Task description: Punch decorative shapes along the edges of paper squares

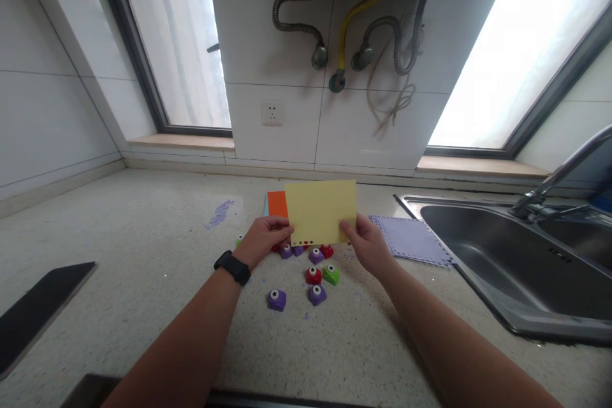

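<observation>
Both hands hold up a sheet of yellow paper with small shapes punched along its lower edge. My left hand pinches its lower left corner, and my right hand grips the right side, thumb on the front. Below the sheet, several small craft punches lie on the counter: a purple punch, another purple punch, a red punch and a green punch. More punches are partly hidden by the paper and my left hand. Behind the sheet, an orange sheet shows.
Right of my hand lies a stack of lilac paper with punched borders, beside the steel sink and faucet. Purple paper bits are scattered at the left. A dark flat object lies at the far left.
</observation>
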